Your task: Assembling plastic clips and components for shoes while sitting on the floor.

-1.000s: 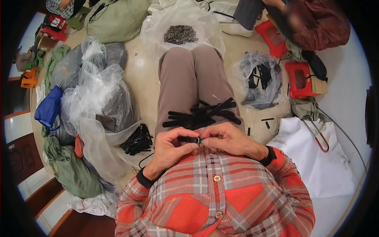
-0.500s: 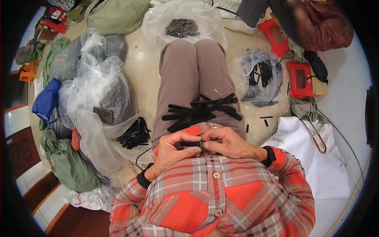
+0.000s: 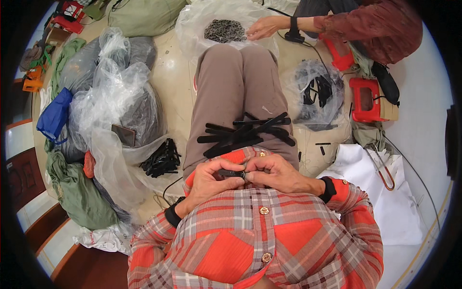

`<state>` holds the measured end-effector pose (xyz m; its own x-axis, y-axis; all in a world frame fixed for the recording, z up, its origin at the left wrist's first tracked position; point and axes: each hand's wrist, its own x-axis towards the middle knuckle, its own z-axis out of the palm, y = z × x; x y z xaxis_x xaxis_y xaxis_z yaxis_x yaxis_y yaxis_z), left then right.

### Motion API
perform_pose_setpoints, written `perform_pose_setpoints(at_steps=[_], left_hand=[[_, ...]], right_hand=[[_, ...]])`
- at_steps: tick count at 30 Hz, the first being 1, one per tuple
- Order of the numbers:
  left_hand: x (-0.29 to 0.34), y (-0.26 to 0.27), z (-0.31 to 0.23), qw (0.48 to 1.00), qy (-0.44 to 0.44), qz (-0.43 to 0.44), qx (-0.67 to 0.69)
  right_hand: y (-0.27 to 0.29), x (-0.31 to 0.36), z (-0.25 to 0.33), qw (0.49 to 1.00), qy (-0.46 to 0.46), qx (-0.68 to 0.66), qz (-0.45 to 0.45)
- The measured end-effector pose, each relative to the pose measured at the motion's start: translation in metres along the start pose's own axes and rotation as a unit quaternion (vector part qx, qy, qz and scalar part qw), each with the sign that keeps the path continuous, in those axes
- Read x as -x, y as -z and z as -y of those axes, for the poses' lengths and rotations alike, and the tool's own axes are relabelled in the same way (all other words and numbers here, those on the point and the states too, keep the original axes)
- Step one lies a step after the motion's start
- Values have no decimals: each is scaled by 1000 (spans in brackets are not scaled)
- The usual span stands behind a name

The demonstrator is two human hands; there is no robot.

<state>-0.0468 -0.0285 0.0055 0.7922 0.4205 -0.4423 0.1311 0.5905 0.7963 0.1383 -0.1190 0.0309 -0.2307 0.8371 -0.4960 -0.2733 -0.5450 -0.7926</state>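
My left hand (image 3: 214, 179) pinches a short black strap (image 3: 231, 173) between thumb and fingers, just above my lap. At the strap's right end, my right hand (image 3: 276, 174) closes thumb and fingers on a small ring-like piece, mostly hidden by the fingertips. Both hands nearly touch there. Beyond them, several black strips (image 3: 240, 134) lie crossed in a loose pile over my thighs.
Past my knees, another person's hand (image 3: 262, 27) reaches to a plastic bag holding small dark metal pieces (image 3: 224, 31). Black strips (image 3: 162, 158) lie at left by a clear bag with a phone (image 3: 123, 135). A bag of black pieces (image 3: 316, 91) and red frame (image 3: 368, 99) stand right.
The other person's arm has come in from the right to the bag of metal pieces. My hands stay together on the strap, which has turned slightly in my fingers.
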Motion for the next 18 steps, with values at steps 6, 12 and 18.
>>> perform_pose_setpoints(at_steps=[6, 12, 18], left_hand=[[2, -3, -3, 1000, 21, 0, 1], [-2, -6, -5, 993, 0, -14, 120], [0, -3, -3, 999, 10, 3, 42]], right_hand=[[4, 1, 4, 999, -25, -18, 30], [3, 4, 6, 999, -51, -13, 6], [1, -1, -1, 999, -40, -9, 4]])
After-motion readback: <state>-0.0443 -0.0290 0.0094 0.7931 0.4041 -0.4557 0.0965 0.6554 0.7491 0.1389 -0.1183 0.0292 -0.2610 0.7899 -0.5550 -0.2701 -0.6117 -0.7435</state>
